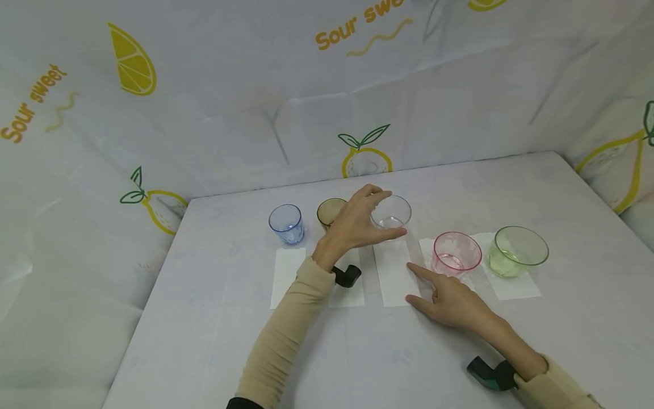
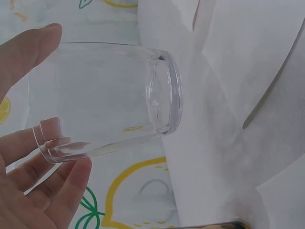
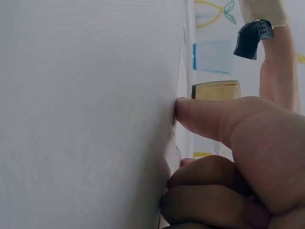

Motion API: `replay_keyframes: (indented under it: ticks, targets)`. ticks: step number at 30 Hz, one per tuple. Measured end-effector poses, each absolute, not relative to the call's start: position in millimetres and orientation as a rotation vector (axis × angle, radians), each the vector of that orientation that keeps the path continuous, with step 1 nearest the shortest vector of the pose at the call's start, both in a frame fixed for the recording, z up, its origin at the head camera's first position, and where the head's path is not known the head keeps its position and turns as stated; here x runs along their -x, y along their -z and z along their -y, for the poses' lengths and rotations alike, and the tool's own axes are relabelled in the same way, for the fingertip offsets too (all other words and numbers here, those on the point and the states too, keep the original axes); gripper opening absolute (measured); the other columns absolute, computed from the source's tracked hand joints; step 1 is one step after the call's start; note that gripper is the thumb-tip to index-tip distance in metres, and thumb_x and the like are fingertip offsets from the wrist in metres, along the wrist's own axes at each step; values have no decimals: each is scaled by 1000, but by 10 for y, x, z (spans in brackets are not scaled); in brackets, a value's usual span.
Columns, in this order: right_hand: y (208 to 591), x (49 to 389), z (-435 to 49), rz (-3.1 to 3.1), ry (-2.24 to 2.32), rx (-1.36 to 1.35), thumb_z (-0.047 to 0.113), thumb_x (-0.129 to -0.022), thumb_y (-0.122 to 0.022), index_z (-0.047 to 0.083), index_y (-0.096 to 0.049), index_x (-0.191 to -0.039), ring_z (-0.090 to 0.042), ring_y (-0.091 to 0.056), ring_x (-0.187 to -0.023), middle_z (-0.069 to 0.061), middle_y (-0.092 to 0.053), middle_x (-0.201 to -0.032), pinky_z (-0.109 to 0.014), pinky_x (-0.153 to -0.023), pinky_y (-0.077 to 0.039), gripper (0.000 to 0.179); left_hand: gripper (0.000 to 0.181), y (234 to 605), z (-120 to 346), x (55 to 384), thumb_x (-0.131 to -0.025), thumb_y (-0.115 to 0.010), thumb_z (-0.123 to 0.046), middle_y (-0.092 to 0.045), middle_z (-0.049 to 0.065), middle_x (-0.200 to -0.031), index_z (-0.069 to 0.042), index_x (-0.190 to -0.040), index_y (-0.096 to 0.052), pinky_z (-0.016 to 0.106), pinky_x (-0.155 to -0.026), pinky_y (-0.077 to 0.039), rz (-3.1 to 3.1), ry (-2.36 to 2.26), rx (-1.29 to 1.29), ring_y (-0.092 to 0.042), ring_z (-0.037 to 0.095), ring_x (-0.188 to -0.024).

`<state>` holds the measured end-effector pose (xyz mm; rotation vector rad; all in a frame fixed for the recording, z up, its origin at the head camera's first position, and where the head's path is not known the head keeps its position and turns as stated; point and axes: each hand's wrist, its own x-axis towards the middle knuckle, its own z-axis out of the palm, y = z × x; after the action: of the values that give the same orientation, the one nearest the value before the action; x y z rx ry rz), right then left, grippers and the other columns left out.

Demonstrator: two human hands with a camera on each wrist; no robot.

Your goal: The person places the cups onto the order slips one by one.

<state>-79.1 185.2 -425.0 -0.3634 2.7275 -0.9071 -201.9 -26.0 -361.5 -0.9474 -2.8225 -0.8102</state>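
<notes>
My left hand (image 1: 357, 218) reaches around the rim of a clear glass (image 1: 391, 213), thumb on the near side and fingers on the far side. In the left wrist view the clear glass (image 2: 105, 95) shows between thumb (image 2: 33, 50) and fingers, some of them seen through its wall. Just in front of it lies a white paper strip (image 1: 395, 278). The thumb and extended index finger of my right hand (image 1: 455, 301) rest at the strip's right edge. Close up, the right thumb (image 3: 205, 114) presses down on the white surface while other fingers bend under.
A blue glass (image 1: 287, 224) and an amber glass (image 1: 329, 209) stand to the left, the amber one partly behind my left hand. A pink glass (image 1: 456, 253) and a green glass (image 1: 518, 250) stand to the right, overlapping paper strips. Another strip (image 1: 288, 275) lies before the blue glass.
</notes>
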Motion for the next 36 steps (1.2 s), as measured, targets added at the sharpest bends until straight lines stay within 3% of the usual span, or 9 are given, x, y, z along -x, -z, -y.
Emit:
replay_keyframes:
  ticks: [14, 28, 36]
  targets:
    - [4250, 789, -1856, -2722, 914, 368, 36, -93, -72, 11, -49, -152, -5, -34, -52, 7, -37, -56, -24, -48, -27, 68, 81, 3530, 273, 1836, -79, -84, -51, -58, 5, -142, -11, -145, -58, 37, -104, -54, 2811, 893, 973, -59, 20, -128]
    - [4231, 782, -1859, -2710, 916, 358, 37, -92, -72, 10, -48, -152, -6, -34, -51, 7, -37, -55, -23, -48, -27, 70, 82, 3536, 282, 1656, -77, -86, -52, -60, 5, -138, -10, -142, -60, 31, -93, -58, 2849, 853, 988, -67, 22, -115]
    - [4234, 779, -1865, -2710, 929, 363, 39, -92, -72, 11, -47, -153, -6, -34, -51, 7, -37, -56, -23, -48, -27, 71, 85, 3525, 307, 1595, -77, -85, -55, -60, 5, -136, -11, -145, -58, 27, -90, -57, 2903, 759, 993, -63, 17, -114]
